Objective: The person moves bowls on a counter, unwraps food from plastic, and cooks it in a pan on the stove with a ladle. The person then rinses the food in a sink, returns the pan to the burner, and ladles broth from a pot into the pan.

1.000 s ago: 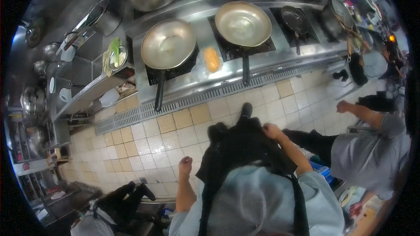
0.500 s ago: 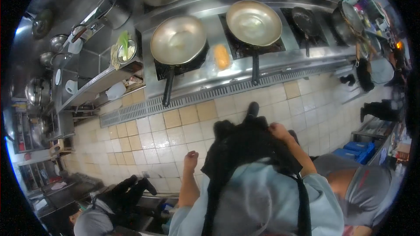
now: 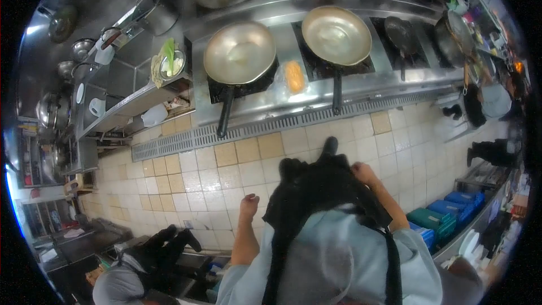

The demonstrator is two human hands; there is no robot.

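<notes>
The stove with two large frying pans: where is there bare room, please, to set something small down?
A narrow steel strip is bare between the right large frying pan and the black skillet. Another lies left of the left large frying pan. Between the large pans it is crowded: an orange block in plastic sits there.

On the near side of the orange packet [image 3: 294, 77], the steel edge, floor grate [image 3: 271, 123] and tiled floor [image 3: 220, 178] leave a straight way in for the left hand [image 3: 249, 204] or right hand [image 3: 361, 173]. Left of the packet, one pan [image 3: 239, 53] blocks, its handle [image 3: 226, 113] jutting over the grate; right of it, a second pan [image 3: 337, 35] blocks, its handle jutting nearward too. Beyond the packet, a narrow steel strip runs between both pans.
</notes>
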